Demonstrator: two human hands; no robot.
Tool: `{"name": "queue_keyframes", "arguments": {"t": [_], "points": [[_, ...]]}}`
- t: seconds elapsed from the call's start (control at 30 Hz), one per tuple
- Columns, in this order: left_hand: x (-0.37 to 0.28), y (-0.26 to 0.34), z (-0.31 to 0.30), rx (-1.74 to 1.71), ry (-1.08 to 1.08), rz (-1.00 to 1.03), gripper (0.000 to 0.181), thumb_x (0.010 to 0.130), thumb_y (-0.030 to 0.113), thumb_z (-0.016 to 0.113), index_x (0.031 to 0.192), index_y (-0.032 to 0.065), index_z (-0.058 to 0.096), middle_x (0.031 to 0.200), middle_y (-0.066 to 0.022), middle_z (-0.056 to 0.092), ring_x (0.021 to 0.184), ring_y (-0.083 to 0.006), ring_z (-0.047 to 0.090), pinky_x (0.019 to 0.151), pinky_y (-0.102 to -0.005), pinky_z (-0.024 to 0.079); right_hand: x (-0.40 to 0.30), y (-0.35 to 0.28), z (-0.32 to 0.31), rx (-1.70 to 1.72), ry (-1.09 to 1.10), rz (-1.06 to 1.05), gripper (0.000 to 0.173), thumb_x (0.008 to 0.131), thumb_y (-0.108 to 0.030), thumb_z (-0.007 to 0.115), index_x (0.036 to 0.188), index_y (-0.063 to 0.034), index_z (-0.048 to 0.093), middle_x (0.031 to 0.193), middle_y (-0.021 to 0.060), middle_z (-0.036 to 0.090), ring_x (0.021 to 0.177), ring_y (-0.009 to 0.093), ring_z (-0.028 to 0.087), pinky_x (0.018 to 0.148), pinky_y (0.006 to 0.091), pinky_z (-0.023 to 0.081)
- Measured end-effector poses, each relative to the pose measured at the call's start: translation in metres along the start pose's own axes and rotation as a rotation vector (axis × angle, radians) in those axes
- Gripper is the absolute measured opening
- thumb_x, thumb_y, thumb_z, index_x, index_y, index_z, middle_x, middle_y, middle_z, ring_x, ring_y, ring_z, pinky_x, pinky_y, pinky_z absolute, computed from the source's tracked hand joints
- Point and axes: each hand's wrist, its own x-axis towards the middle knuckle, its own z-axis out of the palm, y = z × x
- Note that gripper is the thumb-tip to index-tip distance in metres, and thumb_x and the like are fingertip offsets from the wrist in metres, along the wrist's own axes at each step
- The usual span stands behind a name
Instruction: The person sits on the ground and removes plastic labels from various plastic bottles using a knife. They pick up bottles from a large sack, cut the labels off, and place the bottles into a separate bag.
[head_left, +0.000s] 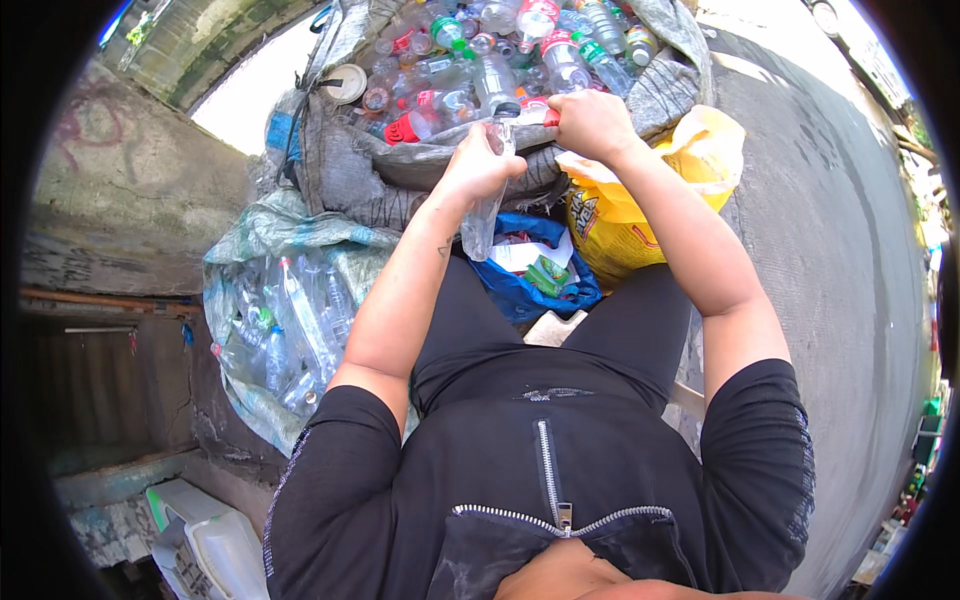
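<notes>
My left hand grips a clear plastic bottle around its upper part. The bottle hangs tilted, its dark cap uppermost. Just to the right, my right hand is closed around a small red object, mostly hidden by the fingers, so I cannot tell its kind. Both hands are over the near rim of a large grey woven sack. Inside that sack lie many plastic bottles, some with red or green labels and caps.
At left stands a pale green woven sack of clear bottles. Between my legs is a blue bag holding wrappers and paper. A yellow plastic bag stands at right. A concrete wall bounds the left; grey pavement runs along the right.
</notes>
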Motion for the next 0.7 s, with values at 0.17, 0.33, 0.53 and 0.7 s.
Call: {"name": "queue_keyframes", "arguments": {"t": [0.17,0.33,0.53,0.7], "points": [[0.021,0.017,0.038,-0.15,-0.157,0.078,0.069,0.054,0.021,0.067,0.113,-0.0065,0.044,0.105,-0.0198,0.053,0.094,-0.0255,0.053,0.083,-0.0328,0.043,-0.025,0.036,-0.014,0.013,0.07,0.112,0.013,0.073,-0.021,0.054,0.077,-0.0108,0.062,0.073,0.0118,0.064,0.073,0.029,0.063,0.065,0.0414,0.049],[0.025,0.032,0.066,-0.184,-0.167,0.105,0.064,0.054,0.02,0.067,0.108,-0.0072,0.045,0.104,-0.0199,0.053,0.093,-0.0253,0.054,0.081,-0.0322,0.044,-0.041,0.065,-0.016,0.026,0.084,0.167,0.012,0.071,-0.018,0.052,0.073,-0.0105,0.062,0.072,0.0116,0.063,0.071,0.03,0.062,0.063,0.0411,0.049],[0.026,0.033,0.082,-0.12,-0.147,0.157,0.063,0.055,0.02,0.067,0.108,-0.0073,0.045,0.105,-0.0206,0.054,0.095,-0.0254,0.055,0.081,-0.0328,0.045,-0.052,0.077,-0.019,-0.016,0.026,0.184,0.015,0.074,-0.018,0.051,0.077,-0.0138,0.065,0.075,0.0106,0.065,0.074,0.028,0.064,0.066,0.0407,0.05],[0.03,0.026,0.091,-0.21,-0.168,0.115,0.063,0.056,0.019,0.067,0.109,-0.0072,0.044,0.103,-0.0195,0.054,0.095,-0.025,0.054,0.079,-0.0333,0.045,-0.051,0.079,-0.01,-0.028,0.057,0.166,0.017,0.074,-0.016,0.049,0.077,-0.013,0.065,0.075,0.0112,0.065,0.073,0.028,0.064,0.064,0.0398,0.05]]}}
